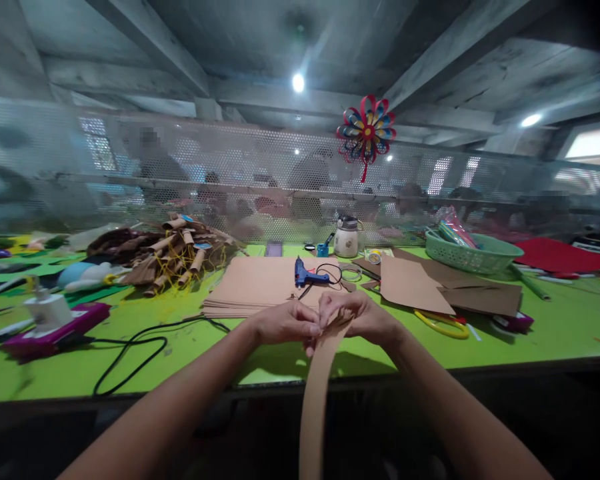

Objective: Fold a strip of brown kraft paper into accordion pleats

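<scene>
A long brown paper strip (314,407) hangs down from both my hands over the table's front edge. Its upper end is crumpled into small folds between my fingers. My left hand (290,325) pinches the left side of that end with thumb and fingers. On the other side, my right hand (363,317) is closed round the folded part. Just beyond them, a blue glue gun (307,273) lies on a stack of brown paper sheets (250,283).
Rolled brown paper pieces with yellow string (185,257) are heaped at left, behind a purple power strip (55,330) with a black cable (130,347). A green basket (473,252), yellow-handled scissors (443,325) and brown sheets (413,283) lie at right. A perforated screen (260,173) stands behind.
</scene>
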`<state>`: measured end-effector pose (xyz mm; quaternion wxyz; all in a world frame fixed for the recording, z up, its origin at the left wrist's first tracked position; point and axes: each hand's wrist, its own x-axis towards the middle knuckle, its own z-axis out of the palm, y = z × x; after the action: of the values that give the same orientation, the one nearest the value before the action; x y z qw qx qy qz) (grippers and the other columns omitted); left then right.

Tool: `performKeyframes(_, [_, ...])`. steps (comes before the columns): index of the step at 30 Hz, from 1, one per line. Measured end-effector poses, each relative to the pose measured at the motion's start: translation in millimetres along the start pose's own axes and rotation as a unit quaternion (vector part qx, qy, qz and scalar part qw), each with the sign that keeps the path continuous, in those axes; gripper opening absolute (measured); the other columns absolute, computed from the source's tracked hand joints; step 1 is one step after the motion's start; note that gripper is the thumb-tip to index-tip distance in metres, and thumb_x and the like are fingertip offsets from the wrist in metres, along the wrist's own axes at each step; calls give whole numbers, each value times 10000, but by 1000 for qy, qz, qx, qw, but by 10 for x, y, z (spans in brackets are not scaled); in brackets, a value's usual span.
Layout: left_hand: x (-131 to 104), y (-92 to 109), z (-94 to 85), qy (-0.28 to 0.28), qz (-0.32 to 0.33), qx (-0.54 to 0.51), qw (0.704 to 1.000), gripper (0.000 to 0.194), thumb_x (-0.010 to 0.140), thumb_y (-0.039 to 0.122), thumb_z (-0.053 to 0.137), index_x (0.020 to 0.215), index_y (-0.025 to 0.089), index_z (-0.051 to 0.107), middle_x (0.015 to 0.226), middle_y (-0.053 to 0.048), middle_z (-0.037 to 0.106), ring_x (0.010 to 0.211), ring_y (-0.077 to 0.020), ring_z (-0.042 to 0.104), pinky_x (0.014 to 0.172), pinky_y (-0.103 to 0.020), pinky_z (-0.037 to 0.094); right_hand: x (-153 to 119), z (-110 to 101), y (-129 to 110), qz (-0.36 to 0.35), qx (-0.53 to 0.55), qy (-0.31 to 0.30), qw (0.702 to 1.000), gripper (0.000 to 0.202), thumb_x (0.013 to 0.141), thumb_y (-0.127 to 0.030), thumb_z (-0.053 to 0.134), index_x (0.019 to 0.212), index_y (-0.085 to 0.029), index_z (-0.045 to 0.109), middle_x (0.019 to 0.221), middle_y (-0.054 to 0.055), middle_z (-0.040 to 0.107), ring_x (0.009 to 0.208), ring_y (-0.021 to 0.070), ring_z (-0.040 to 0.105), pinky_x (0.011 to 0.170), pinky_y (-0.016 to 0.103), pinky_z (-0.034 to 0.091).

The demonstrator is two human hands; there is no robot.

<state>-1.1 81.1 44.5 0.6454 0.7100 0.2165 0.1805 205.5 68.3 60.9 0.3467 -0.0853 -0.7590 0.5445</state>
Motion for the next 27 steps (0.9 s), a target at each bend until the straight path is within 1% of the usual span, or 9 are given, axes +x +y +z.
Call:
performKeyframes(3, [-15,15,4,9,-6,26,1000,475,650,557,741,812,111,716,740,-61,674,667,-148,573,664,-255,447,-20,20,24,15,-3,44,999,221,710,-356,767,765,-147,723,844,60,605,735,148,574,690,285,507])
performKeyframes(7, [2,20,-66,102,-11,48,994,397,653,488,752,804,123,711,782,-33,671,687,-139,555,658,-247,436,-94,-112,48,78,-23,98,992,277,726,-395,745,815,-137,691,742,29,614,673,123,551,640,243,472])
performKeyframes(10, [53,12,-134,212,23,41,976,435,763,501,645,928,101,693,870,-77,670,719,-135,558,670,-250,426,-86,-291,81,158,-103,43,981,312,743,-420,713,799,-116,674,682,7,581,617,101,511,587,214,423])
performKeyframes(12, [94,-7,-152,240,29,87,966,478,825,531,549,954,91,684,881,-92,669,711,-133,547,652,-245,411,-43,-398,140,198,-160,-3,967,323,755,-435,687,801,-115,677,683,0,578,625,100,498,587,208,404])
performKeyframes(14, [132,-42,-141,224,24,202,953,483,847,533,511,907,92,699,835,-80,668,699,-140,534,627,-240,387,12,-464,230,214,-214,-40,952,313,774,-430,658,811,-120,684,691,-5,583,637,100,488,595,207,391])
performKeyframes(16, [162,-88,-110,198,20,334,921,427,835,497,545,864,108,719,770,-59,659,680,-145,523,612,-240,363,54,-479,331,206,-259,-65,941,289,789,-404,638,810,-120,689,691,-9,584,645,101,483,607,208,386])
performKeyframes(19, [181,-146,-68,178,26,452,874,323,840,411,564,872,137,732,764,-52,654,681,-148,522,626,-247,353,68,-425,439,180,-306,-57,933,265,790,-373,634,804,-116,694,702,1,591,654,109,490,609,213,386])
performKeyframes(23, [161,-165,-71,160,36,504,848,247,829,318,569,789,130,725,746,-52,629,676,-144,515,649,-249,363,6,-341,466,166,-356,-13,919,242,778,-349,647,802,-117,709,743,33,624,692,138,531,624,233,408])
performKeyframes(27, [131,-155,-94,154,12,487,860,220,802,276,575,765,115,721,713,-48,624,659,-143,522,622,-242,367,-94,-340,443,192,-351,-5,917,204,776,-296,640,827,-108,702,753,42,646,688,141,552,631,241,431])
